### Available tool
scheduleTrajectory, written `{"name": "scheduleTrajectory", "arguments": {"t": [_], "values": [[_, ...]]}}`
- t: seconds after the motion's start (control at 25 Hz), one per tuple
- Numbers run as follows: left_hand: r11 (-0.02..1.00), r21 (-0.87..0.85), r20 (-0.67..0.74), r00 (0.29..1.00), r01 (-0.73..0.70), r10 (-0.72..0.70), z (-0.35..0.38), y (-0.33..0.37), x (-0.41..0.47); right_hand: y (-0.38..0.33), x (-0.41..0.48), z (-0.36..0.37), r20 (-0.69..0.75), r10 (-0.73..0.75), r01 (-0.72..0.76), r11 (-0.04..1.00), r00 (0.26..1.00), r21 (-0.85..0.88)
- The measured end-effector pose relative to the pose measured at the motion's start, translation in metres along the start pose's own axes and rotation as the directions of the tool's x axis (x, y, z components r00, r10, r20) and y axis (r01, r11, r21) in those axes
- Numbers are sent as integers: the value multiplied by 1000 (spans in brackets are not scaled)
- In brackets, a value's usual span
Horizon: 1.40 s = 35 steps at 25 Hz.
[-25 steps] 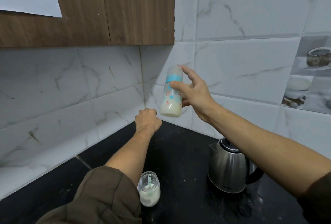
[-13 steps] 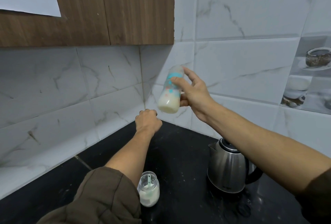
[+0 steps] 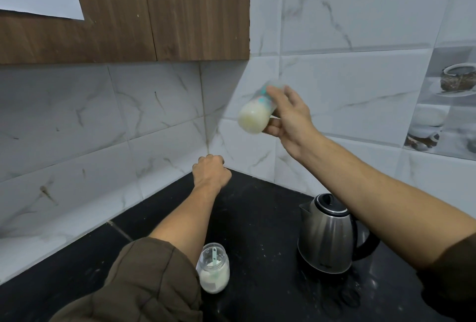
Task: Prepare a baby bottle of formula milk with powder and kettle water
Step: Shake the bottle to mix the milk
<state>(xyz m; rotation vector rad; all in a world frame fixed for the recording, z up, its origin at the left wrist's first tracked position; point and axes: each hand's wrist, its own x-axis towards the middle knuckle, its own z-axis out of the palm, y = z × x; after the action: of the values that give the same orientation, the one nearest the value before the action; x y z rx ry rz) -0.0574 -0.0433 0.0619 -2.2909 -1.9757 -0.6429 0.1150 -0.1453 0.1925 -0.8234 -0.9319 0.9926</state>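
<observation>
Evidently mixing: right hand (image 3: pixel 288 122) is gripping the tilted baby bottle (image 3: pixel 257 113) (blurred), left hand (image 3: pixel 211 172) is fisted above the counter's (image 3: pixel 257 218) back corner; next, setting it down upright.

1. Right hand (image 3: pixel 288 120) raised high on my feed, arm stretched forward and up, forearm bare.
2. Its fingers (image 3: pixel 289 94) are wrapped around the baby bottle (image 3: pixel 255 113) – grip closed, bottle tilted and motion-blurred.
3. Left hand (image 3: pixel 211 171) low and forward – curled into a fist, knuckles up, holding nothing I can see.
4. Left sleeve (image 3: pixel 144 283) pushed up near the elbow.
</observation>
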Motion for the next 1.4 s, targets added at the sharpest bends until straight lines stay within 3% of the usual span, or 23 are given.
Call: {"name": "scheduleTrajectory", "arguments": {"t": [0.04, 0.12, 0.24, 0.32, 0.44, 0.52, 0.6, 0.68, 0.72, 0.88, 0.96, 1.08, 1.16, 1.32, 1.4], "values": [[1000, 3, -5, 1000, 2, -2, -1, 0, -1, -1, 4, -1, -76, 38, -32, 996, 996, 82], [1000, 10, -11, 1000, 9, -9, -3, -1, 0, 2, 4, -1, -78, 109, -100, 990, 991, 103], [1000, -7, -14, 1000, 23, -23, -3, -1, 1, 13, -13, 1, 199, 131, -92, 977, 971, -191], [999, -19, -15, 999, 31, -32, -4, 1, -1, 16, -17, 3, 290, 105, -39, 974, 951, -225], [1000, -2, -6, 1000, 1, -1, -2, 0, -1, 6, -2, 8, 13, 94, -94, 995, 995, 11], [1000, -3, -9, 1000, 7, -7, -2, -2, -1, 2, 6, 9, -63, 125, -118, 988, 990, 100], [1000, -9, -10, 1000, 18, -18, -2, -4, 0, 6, 0, 10, 50, 133, -132, 991, 990, -34], [998, -45, -20, 999, 48, -49, -3, -2, -1, 14, -10, 13, 236, 119, -62, 970, 965, -236], [997, -55, -20, 998, 56, -57, -4, -1, -2, 17, -10, 13, 272, 103, -32, 966, 957, -255], [1000, -24, 0, 1000, 15, -15, -2, -1, -3, 7, 10, 6, -23, 87, -87, 996, 996, -23], [1000, -15, 2, 1000, 27, -27, -2, -4, -2, 8, 16, -2, -64, 137, -137, 991, 989, 9], [999, -7, -2, 999, 33, -33, 0, -2, -1, 20, 4, -7, 198, 225, -166, 946, 954, -278], [999, -13, -7, 999, 40, -40, -1, 2, -1, 26, -3, -7, 317, 217, -108, 939, 923, -327], [1000, -9, 1, 1000, 4, -4, 3, 2, 0, 19, 12, -1, 11, 125, -125, 992, 992, -24], [1000, -6, -2, 1000, 9, -9, 1, 0, 2, 17, 14, 1, 14, 155, -155, 988, 988, -16]]}}
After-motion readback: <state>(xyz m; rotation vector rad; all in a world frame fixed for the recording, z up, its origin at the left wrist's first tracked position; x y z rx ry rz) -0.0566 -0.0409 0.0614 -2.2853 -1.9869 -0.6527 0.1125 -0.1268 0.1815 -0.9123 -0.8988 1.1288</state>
